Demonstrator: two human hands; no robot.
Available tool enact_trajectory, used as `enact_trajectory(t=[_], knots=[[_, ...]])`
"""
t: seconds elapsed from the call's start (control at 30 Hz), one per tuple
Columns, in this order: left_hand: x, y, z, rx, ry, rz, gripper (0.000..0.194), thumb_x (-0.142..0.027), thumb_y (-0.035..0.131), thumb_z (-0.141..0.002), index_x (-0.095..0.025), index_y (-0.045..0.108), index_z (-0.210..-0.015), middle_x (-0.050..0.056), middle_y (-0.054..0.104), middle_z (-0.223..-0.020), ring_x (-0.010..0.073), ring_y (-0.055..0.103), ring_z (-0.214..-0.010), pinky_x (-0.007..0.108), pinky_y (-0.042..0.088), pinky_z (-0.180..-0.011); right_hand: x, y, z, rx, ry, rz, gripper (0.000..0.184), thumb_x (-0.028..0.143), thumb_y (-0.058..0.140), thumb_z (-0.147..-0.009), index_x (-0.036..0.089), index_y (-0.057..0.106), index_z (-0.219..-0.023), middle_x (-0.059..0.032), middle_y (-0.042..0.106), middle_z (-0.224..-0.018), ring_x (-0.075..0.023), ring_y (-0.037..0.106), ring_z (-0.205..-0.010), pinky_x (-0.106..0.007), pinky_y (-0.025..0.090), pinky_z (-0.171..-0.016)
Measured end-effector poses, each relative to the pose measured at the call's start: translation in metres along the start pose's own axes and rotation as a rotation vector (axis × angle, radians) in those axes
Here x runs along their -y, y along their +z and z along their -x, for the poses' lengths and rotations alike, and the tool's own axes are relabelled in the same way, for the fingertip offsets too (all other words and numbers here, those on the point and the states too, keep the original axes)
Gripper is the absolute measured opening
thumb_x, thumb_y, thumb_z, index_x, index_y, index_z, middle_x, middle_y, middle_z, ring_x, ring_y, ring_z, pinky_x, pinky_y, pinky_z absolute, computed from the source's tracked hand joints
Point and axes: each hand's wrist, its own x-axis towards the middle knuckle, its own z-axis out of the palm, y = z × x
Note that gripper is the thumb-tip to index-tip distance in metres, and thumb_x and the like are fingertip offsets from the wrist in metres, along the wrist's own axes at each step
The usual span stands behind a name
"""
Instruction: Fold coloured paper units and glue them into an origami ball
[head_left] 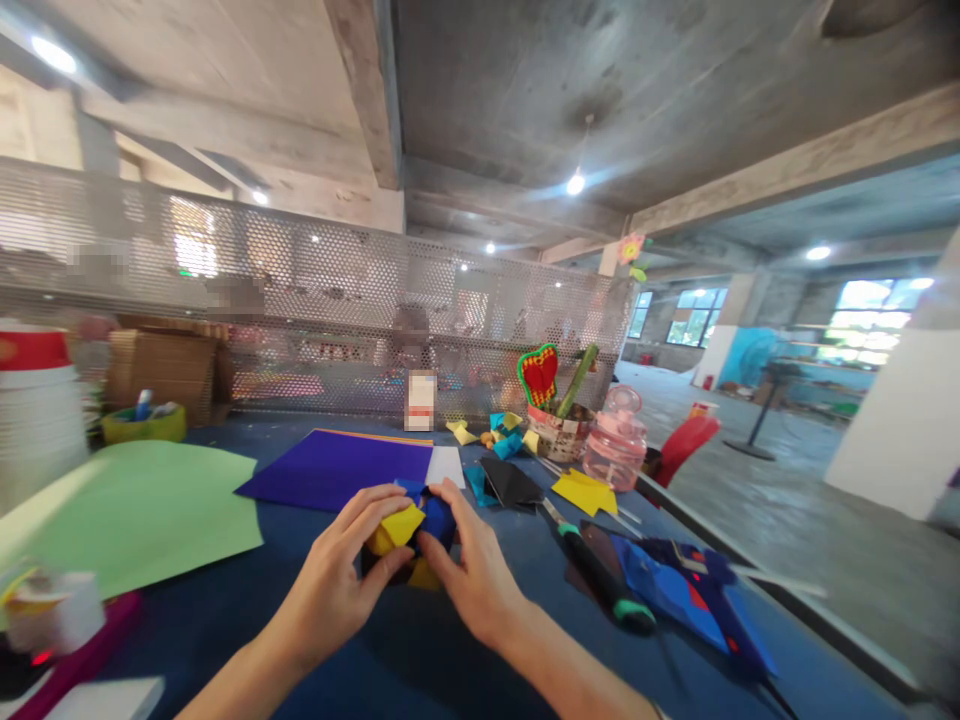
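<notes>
Both my hands meet at the middle of a dark blue table [420, 650], closed around a folded paper piece [417, 525] of yellow and blue parts. My left hand [341, 575] pinches its yellow side with curled fingers. Its blue side is gripped from the right by my right hand [469, 570], thumb and fingers pressed on the paper. The piece is held just above the tabletop. Behind it lies a purple paper sheet [337, 468] with a white sheet edge beside it.
A large light green sheet [142, 510] lies to the left. Right of my hands lie a green-handled tool [600, 575], blue and red paper scraps [679, 590], yellow folded paper [585, 492], a pink jar [615, 440] and a pot with a red heart [551, 405]. A mesh screen stands behind.
</notes>
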Motion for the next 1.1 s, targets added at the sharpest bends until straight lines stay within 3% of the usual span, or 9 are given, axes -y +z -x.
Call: enact_trajectory(t=[0.53, 0.73, 0.93, 1.1], knots=[[0.008, 0.008, 0.002, -0.018, 0.016, 0.011, 0.024, -0.029, 0.056, -0.087, -0.030, 0.064, -0.110, 0.007, 0.055, -0.125, 0.0226, 0.055, -0.115, 0.040, 0.049, -0.096, -0.002, 0.005, 0.002, 0.063, 0.005, 0.027, 0.048, 0.026, 0.051, -0.091, 0.020, 0.039, -0.137, -0.0125, 0.042, -0.145, -0.0241, 0.036, -0.136, -0.044, 0.033, -0.111], [0.014, 0.012, 0.004, -0.011, 0.009, -0.028, 0.027, -0.029, 0.055, -0.087, -0.029, 0.065, -0.112, 0.008, 0.057, -0.128, 0.0253, 0.053, -0.120, 0.045, 0.047, -0.101, -0.005, 0.010, 0.004, 0.083, 0.000, 0.056, 0.050, 0.026, 0.049, -0.091, 0.016, 0.037, -0.139, -0.0148, 0.038, -0.147, -0.0234, 0.031, -0.139, -0.044, 0.031, -0.113], [0.012, 0.013, 0.006, 0.089, 0.026, -0.092, 0.045, -0.026, 0.037, -0.095, -0.034, 0.039, -0.139, 0.004, 0.035, -0.150, 0.0224, 0.033, -0.138, 0.046, 0.034, -0.112, -0.009, 0.015, 0.007, 0.071, 0.006, 0.072, 0.056, 0.032, 0.043, -0.094, 0.013, 0.028, -0.145, -0.0157, 0.032, -0.151, -0.0233, 0.025, -0.141, -0.046, 0.026, -0.115], [0.011, 0.016, 0.006, 0.111, 0.037, -0.092, 0.053, -0.023, 0.032, -0.096, -0.032, 0.020, -0.147, 0.003, 0.024, -0.155, 0.0192, 0.024, -0.142, 0.041, 0.028, -0.115, -0.009, 0.021, 0.011, 0.099, 0.074, 0.063, 0.059, 0.035, 0.029, -0.098, 0.005, 0.019, -0.148, -0.0173, 0.018, -0.155, -0.0205, 0.014, -0.144, -0.044, 0.018, -0.117]])
